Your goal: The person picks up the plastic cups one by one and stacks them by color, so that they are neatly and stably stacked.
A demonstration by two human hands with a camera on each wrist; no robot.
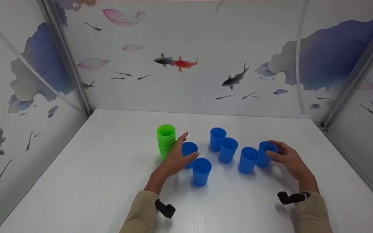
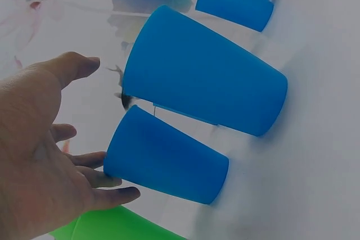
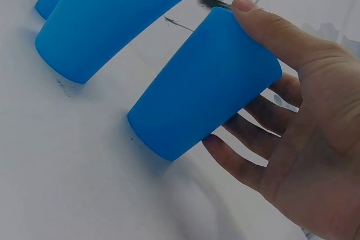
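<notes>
My right hand holds the rightmost blue cup near its rim; in the right wrist view the thumb lies on one side of this upright cup and the fingers on the other. My left hand, fingers spread and thumb apart, is between a stack of green cups and two blue cups. Of these, the farther blue cup is partly hidden by the hand, and the nearer blue cup stands in front. In the left wrist view, fingertips overlap the rim of one blue cup.
Three more blue cups stand upright between the hands: one at the back, one in the middle and one beside the held cup. All stand on a white table, enclosed by panels printed with fish.
</notes>
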